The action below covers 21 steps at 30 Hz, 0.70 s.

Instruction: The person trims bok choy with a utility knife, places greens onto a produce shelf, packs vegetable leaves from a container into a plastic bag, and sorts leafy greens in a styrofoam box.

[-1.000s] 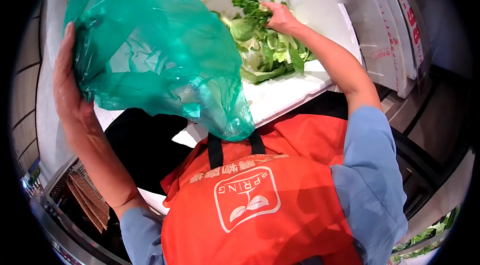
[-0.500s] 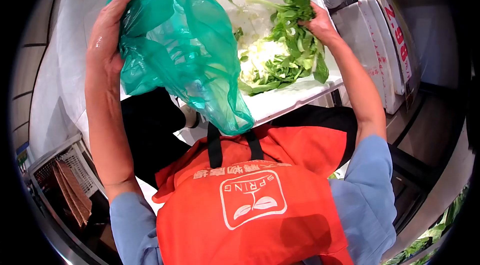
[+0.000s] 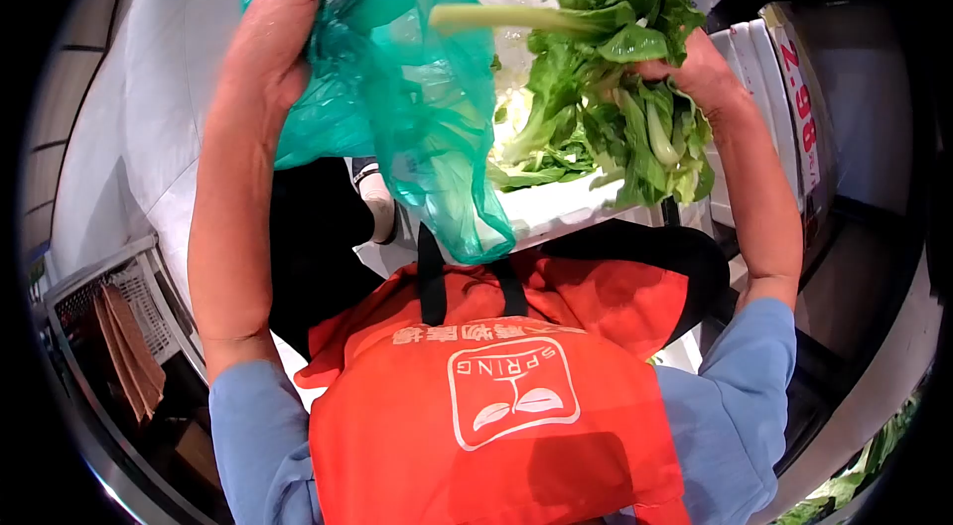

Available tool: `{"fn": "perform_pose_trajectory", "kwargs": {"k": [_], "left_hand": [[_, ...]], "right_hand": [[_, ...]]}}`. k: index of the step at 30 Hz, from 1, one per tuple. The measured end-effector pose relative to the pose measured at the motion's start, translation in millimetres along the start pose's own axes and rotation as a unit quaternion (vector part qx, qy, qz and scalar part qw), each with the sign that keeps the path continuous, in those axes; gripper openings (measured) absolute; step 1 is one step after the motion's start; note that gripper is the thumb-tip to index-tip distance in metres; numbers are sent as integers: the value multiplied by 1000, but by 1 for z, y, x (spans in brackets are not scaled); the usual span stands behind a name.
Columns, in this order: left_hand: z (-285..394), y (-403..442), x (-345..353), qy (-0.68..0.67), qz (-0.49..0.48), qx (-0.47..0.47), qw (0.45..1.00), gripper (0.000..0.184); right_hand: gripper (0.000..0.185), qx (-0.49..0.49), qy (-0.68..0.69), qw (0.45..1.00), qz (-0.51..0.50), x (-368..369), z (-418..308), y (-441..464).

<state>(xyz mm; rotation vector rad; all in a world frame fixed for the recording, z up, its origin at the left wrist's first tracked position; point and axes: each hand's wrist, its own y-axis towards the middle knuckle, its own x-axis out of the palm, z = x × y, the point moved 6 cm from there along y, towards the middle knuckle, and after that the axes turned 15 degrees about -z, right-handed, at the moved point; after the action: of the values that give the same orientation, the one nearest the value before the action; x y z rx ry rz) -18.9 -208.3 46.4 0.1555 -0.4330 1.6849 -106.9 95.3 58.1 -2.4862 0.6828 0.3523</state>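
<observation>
My left hand (image 3: 283, 24) grips a thin green plastic bag (image 3: 432, 118) near its top. The bag hangs loose, its bottom corner reaching down in front of the apron. A bunch of leafy greens (image 3: 586, 68) is held up in my right hand (image 3: 703, 78), with one pale stalk pointing left across the front of the bag. Below the bunch stands a white foam box (image 3: 556, 219), where more leaves and pale pieces of greens (image 3: 541, 168) lie. The bag and the raised bunch hide much of the box.
Stacked white panels or boxes with red print (image 3: 797, 98) stand to the right. At lower left is a light plastic crate (image 3: 144, 312) with brown cardboard (image 3: 127, 356) in it. More greens (image 3: 844, 490) show at the lower right edge.
My right hand has lifted the bunch of greens up out of the box, closer to the camera. My left hand and the bag have shifted up and to the right.
</observation>
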Motion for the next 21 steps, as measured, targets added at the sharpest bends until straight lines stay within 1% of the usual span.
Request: {"fn": "perform_pose_trajectory", "kwargs": {"k": [3,4,6,7,8,9,10,11,13,14,15,16,17,19,21], "left_hand": [[-2,2,4,2,-22,-5,1000,41],[-1,0,6,11,-33,0,999,38],[1,-4,22,13,-109,-14,994,36],[3,-4,29,16,-147,-20,989,35],[3,0,27,122,-142,22,982,44],[3,-2,28,185,-136,35,973,53],[5,-5,31,258,-124,31,958,56],[9,-8,34,331,-109,28,937,60],[10,-12,44,336,-162,10,928,59],[4,-11,45,303,-169,8,938,58],[-5,-11,45,269,-175,6,947,58],[-7,-12,48,283,-180,15,942,57],[-10,-13,51,296,-184,22,937,55],[-13,-16,56,274,-197,41,940,52],[-11,-21,60,265,-214,10,940,42]], "right_hand": [[39,-49,27,995,-81,27,-36,11],[42,-70,44,990,-115,38,-40,22],[46,-107,81,976,-173,59,-41,46],[46,-128,46,971,-195,69,-37,63],[47,-127,74,968,-204,79,-36,76],[48,-128,101,963,-213,87,-37,89],[51,-111,97,971,-189,92,-36,100],[51,-164,128,965,-158,96,-25,115],[51,-152,200,956,-155,103,-42,126],[48,-131,190,962,-149,107,-36,141],[44,-154,247,943,-162,111,-20,161],[44,-158,261,938,-166,113,-15,171],[44,-161,260,937,-168,116,-16,175],[44,-165,246,939,-172,122,-21,185],[44,-168,230,942,-177,129,-21,188]]}}
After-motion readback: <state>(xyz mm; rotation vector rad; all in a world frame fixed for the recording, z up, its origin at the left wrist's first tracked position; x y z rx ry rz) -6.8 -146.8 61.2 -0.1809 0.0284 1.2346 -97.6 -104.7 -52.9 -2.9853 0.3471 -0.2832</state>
